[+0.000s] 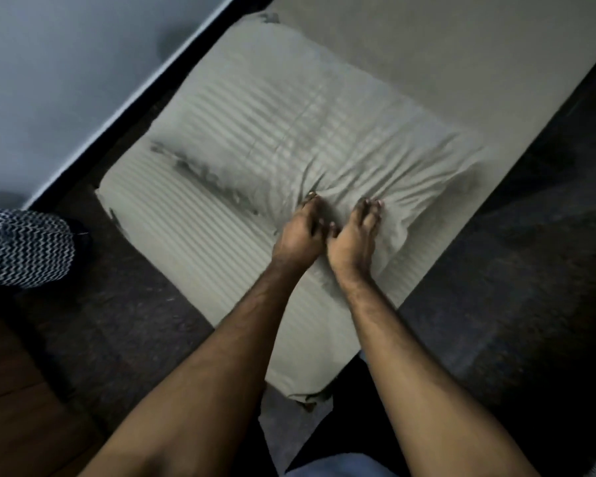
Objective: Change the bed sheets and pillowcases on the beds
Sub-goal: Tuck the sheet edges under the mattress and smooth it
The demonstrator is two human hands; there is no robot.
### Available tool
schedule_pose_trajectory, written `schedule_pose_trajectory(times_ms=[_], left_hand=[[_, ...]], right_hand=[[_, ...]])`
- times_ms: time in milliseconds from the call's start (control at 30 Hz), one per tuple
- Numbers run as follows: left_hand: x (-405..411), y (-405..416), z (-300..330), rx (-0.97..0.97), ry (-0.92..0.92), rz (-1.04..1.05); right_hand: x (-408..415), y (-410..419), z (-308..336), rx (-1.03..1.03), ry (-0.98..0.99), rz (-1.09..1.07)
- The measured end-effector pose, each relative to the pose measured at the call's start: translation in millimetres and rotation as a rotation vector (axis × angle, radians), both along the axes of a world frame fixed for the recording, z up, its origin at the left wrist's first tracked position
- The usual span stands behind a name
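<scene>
**Both hands bunching the pillowcase at the pillow's near edge**

A person leans over a bed [193,256] w/ a pale striped sheet [172,235] stretched over the mattress; the sheet runs from the near corner at bottom centre up toward the top right, where the surface looks plain, stripes not discernible there. A pillow [289,132] in a striped pillowcase [358,156] lies across the bed, roughly mid-surface, its far-left corner near the bed's left edge by the wall; its right end reaches close to the bed's right edge.

Left hand [298,235] and right hand [353,239] sit side by side, nearly touching, at the pillow's near edge; fingers of both are curled down into the fabric, which gathers in creases fanning out from the fingertips; so both hands grip the pillowcase, clenched on cloth rather than lying flat. Thumbs meet betw. the two hands; exact pinch points are blurred. Both forearms are bare and come in from the bottom of the frame.

A dark shadowed fold runs along the pillow's left-near side where it meets the sheet. Left of the bed: a dark floor strip, a black baseboard [145,98] and a pale wall [66,63]; a black-and-white zigzag cloth [25,247] lies at the left edge of view. Right of the bed the floor is dark, detail not readable.
</scene>
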State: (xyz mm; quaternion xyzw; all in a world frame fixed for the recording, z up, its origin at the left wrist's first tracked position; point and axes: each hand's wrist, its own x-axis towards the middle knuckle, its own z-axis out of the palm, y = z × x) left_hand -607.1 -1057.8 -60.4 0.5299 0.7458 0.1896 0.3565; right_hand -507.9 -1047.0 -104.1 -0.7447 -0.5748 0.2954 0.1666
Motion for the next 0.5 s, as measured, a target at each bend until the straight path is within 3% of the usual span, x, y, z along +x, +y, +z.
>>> schedule_pose_trajectory(times_ms=[167,500], left_hand=[[-59.7,-62.5,-12.2,-0.022,0.027,0.029],[-175.3,-223.9,-12.4,-0.065,0.013,-0.17]], right_hand=[[-50.5,-57.4,-7.3,-0.065,0.076,0.034],[-161.6,-190.1,-4.2,-0.299,0.197,0.005]])
